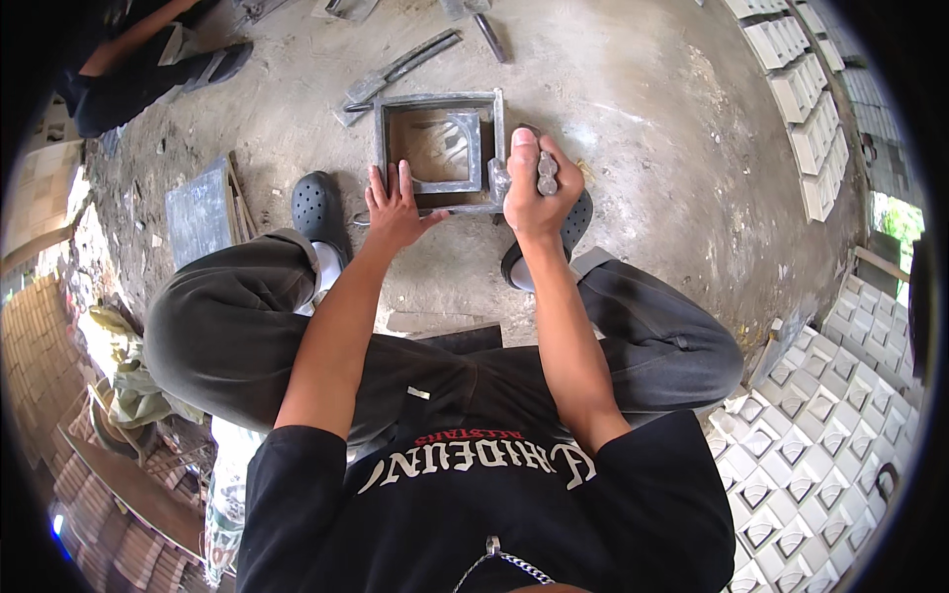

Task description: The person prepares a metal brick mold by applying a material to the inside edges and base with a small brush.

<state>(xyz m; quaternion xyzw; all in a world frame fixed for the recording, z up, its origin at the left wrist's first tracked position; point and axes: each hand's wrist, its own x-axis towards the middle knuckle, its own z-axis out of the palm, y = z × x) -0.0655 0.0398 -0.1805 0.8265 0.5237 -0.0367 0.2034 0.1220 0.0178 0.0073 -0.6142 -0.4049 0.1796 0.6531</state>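
Observation:
A square grey metal mould frame (439, 100) lies on the floor between my feet. Inside it sits a smaller grey frame (475, 148), with dusty brownish material showing in its opening. My left hand (395, 210) rests at the frame's near left corner, fingers spread, some reaching over the near edge. My right hand (539, 193) is closed at the frame's right side around a knobbed grey metal piece (547, 173). Another rounded grey metal part (499, 181) shows between that hand and the frame; whether the two are joined is hidden by my fingers.
Metal bars (405, 67) lie beyond the frame, with a short dark bar (489, 38) nearby. A flat grey plate (198, 203) is at the left. Pale moulded blocks (796, 84) line the far right, and patterned blocks (801, 435) the near right. Another person's arm (129, 44) shows at upper left.

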